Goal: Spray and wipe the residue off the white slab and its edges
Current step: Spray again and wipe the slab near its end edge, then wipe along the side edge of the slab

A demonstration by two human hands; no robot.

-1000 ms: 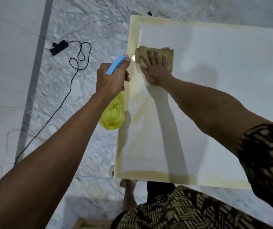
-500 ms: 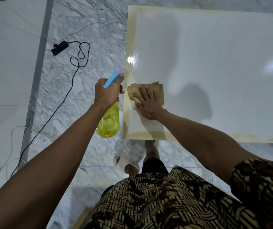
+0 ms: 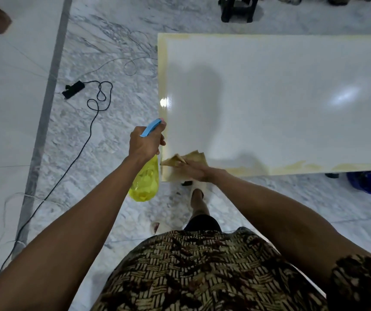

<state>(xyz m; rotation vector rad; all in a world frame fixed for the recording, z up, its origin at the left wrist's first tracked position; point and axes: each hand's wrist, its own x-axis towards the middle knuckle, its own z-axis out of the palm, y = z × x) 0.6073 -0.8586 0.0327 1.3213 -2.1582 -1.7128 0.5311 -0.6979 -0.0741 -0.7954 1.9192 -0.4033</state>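
The glossy white slab (image 3: 269,104) fills the right half of the view, with yellowish residue along its left, far and near edges. My right hand (image 3: 194,170) presses a tan cloth (image 3: 189,160) flat on the slab's near left corner, fingers straight. My left hand (image 3: 145,143) grips the blue trigger head of a yellow spray bottle (image 3: 145,184), which hangs just left of that corner, off the slab.
A black cable with a plug block (image 3: 73,89) loops over the marble floor to the left. A grey strip (image 3: 45,108) crosses the floor. A dark stool (image 3: 238,7) stands beyond the slab, a blue object (image 3: 366,181) under its near edge. My foot (image 3: 196,198) is below the corner.
My right hand has drawn the cloth toward me along the left edge, from the far part of the slab down to the near corner. The left hand with the bottle followed.
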